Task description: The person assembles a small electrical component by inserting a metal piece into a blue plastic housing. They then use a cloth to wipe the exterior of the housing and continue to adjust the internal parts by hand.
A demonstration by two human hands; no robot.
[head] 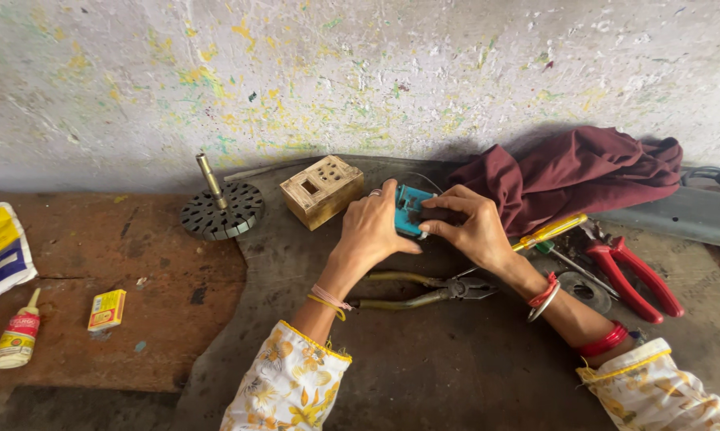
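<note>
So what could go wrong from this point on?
Both hands, left hand and right hand, pinch the small teal part above the bench; a slip could drop it onto the green-handled pliers lying directly below. The yellow-handled screwdriver rests beside the right wrist, so an arm movement may knock it away.

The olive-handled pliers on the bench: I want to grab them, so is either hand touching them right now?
Apart. The head view shows the pliers lying on the bench below the wrists, while the left hand and right hand both grip the small blue part above them.
</note>
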